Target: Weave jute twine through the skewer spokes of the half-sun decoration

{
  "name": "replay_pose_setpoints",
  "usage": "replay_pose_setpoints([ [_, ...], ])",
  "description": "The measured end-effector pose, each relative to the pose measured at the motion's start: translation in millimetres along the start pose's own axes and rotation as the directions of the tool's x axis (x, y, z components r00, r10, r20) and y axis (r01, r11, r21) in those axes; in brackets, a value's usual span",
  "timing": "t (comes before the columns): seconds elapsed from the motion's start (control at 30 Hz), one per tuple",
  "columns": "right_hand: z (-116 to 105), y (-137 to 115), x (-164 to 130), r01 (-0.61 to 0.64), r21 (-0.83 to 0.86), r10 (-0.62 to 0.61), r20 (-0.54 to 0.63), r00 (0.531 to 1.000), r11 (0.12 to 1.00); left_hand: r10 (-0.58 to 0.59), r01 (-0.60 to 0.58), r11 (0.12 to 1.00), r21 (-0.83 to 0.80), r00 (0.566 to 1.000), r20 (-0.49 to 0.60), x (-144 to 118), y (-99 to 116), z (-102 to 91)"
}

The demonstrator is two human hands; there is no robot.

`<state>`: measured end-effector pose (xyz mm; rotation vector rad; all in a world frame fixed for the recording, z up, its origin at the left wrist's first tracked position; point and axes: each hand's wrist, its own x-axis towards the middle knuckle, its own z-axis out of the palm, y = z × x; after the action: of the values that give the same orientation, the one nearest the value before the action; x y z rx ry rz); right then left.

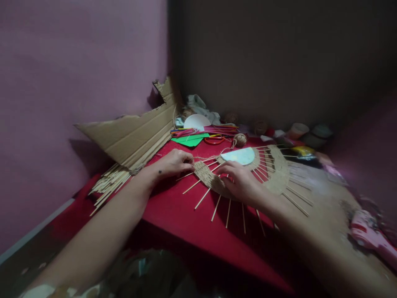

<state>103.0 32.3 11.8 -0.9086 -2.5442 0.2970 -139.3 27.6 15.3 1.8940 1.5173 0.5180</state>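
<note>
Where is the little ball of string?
In the head view, the ball of string sits on the red table beyond both hands, right of the red scissors and just behind the woven fan.

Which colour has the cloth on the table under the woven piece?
Red cloth, seen in the head view.

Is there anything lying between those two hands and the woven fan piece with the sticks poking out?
Nothing visible. The left hand already pinches the twine at the edge of the woven fan piece, and the right hand rests flat on its weave, among the sticks. The ball of twine sits behind, clear of both.
</note>
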Motion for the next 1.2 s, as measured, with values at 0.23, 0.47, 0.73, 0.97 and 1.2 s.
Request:
replay_pose_setpoints([
  [0.23, 25, -25, 54, -0.011, 0.189, -0.002, 0.068, 0.998, 0.982, 0.005, -0.005, 0.999, -0.037, 1.0, 0.001, 0, -6, -0.2],
  [0.47, 52, -18, 56, -0.018, 0.233, 0.024, -0.022, 0.999, 0.972, -0.047, 0.05, 0.998, 0.047, 0.996, -0.071, -6, 1, -6.1],
  [0.73, 53, -19, 54, 0.044, -0.025, -0.042, 0.086, 0.995, 0.999, -0.107, 0.128, 0.985, 0.115, 0.979, -0.176, -21, -18, -10.1],
  [0.97, 43, -37, 59, 0.218, -0.237, -0.16, 0.241, 0.957, 0.947, -0.159, 0.163, 0.987, 0.002, 0.961, -0.225, -37, -28, -7.6],
  [1.2, 46, -31, 62, 0.212, -0.177, -0.166, 0.24, 0.956, 0.961, -0.135, 0.129, 0.991, -0.044, 0.977, -0.168, -42, -35, -7.0],
])
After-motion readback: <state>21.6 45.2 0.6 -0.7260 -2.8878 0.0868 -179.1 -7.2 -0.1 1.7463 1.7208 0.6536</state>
